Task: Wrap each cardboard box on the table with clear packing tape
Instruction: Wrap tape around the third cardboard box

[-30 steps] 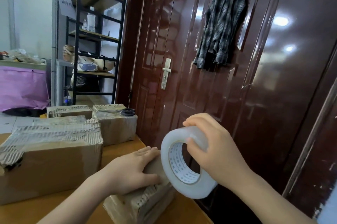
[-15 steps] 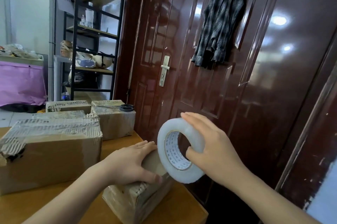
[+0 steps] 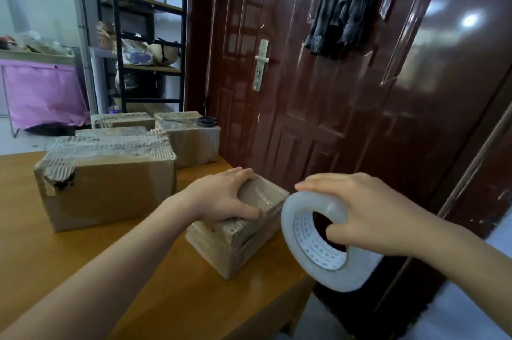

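Gripping the roll of clear packing tape point(image 3: 329, 240) at lower right of the frame, the right hand point(image 3: 374, 215) has its fingers over the outer rim and its thumb hooked into the core, which lets the roll turn and pay out tape. The roll hangs past the table edge point(image 3: 277, 292), just beside the right end of the small cardboard box point(image 3: 235, 234).

The left hand point(image 3: 221, 198), at centre frame, lies over the top of the small box, fingers curled over its far edge and thumb along the near edge. This hold likely keeps the light box from sliding or tipping while tape is pulled tight around it. The box sits near the table's right corner, probably to give the roll free room.

The small box is brown and worn, with torn corrugation showing on its near end. Glossy strips show on its top and side, so wrapping appears partly done.

Farther back, centre left, stands a large cardboard box point(image 3: 108, 182) with a torn, tape-covered top. Behind it are three more boxes, and scissors point(image 3: 205, 121) rest on the rightmost one point(image 3: 191, 140).
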`<state>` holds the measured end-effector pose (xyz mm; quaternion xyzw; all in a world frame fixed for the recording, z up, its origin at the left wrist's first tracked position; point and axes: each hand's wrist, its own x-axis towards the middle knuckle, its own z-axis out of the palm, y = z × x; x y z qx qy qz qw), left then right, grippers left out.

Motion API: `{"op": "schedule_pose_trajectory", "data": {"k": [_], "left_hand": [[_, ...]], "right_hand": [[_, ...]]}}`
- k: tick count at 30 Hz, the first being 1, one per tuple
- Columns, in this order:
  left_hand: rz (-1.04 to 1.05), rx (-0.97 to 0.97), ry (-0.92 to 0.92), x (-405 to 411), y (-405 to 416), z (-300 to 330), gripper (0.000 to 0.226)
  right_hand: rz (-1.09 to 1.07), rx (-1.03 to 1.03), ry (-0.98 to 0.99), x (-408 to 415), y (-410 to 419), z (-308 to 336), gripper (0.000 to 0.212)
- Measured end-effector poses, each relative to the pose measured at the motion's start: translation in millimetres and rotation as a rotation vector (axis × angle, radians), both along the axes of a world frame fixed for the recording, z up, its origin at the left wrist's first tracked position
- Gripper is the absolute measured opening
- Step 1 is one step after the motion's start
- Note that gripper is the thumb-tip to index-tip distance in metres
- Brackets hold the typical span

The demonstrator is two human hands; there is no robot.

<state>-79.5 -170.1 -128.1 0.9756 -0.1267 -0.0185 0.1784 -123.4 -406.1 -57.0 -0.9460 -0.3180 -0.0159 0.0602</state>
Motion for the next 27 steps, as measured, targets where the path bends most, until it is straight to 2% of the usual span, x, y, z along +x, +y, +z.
{"op": "schedule_pose_trajectory", "data": {"k": [5,9,14,17,19,23,25,27], "left_hand": [[0.012,0.023,0.013,-4,-1,1,0.103],[-0.024,0.042,0.025,-4,1,0,0.116],[-0.041,0.078,0.018,-3,2,-1,0.108],[-0.02,0.028,0.013,-1,-2,3,0.102],[0.015,-0.131,0.069,0,-2,8,0.099],[0.071,-0.687,0.354,-5,7,10,0.086],[0.126,-0.827,0.446,-9,15,4,0.082],[0.151,-0.914,0.43,-10,24,3,0.074]], "right_hand": [[-0.024,-0.154,0.128,3,-8,-9,0.073],[0.035,-0.29,0.159,8,-4,-26,0.071],[0.031,-0.27,0.19,9,-9,-14,0.071],[0.051,-0.297,0.152,5,-14,4,0.07],[0.054,-0.307,0.107,3,-14,21,0.069],[0.063,-0.16,0.083,11,-8,49,0.068],[0.084,-0.1,0.086,17,3,51,0.068],[0.106,-0.094,0.067,26,15,47,0.066]]}}
